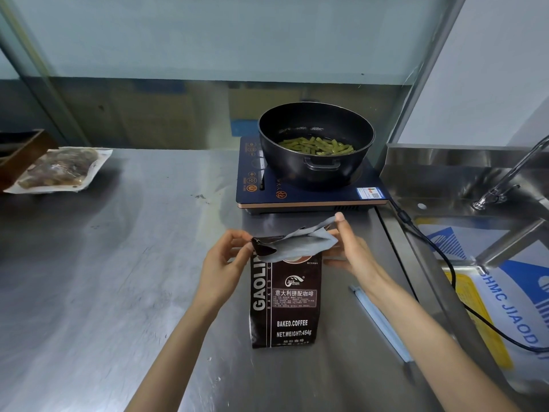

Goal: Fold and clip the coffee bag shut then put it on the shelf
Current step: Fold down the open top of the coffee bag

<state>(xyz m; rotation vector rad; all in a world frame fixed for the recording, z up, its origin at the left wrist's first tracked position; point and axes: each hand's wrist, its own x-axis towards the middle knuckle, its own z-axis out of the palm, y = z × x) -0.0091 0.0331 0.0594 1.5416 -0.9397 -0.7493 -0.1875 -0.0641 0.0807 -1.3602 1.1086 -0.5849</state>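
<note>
Coffee bag stands on steel counter before induction cooker.

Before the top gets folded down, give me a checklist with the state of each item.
1. Dark brown coffee bag upright on the steel counter: ok.
2. Left hand pinching the top's left corner: ok.
3. Right hand pinching the right corner: ok.
4. Silver-lined top flap flattened for folding: not ok, crumpled and open.
5. Long pale blue clip within reach, right of bag: ok.
6. Shelf location: cannot tell.
</note>
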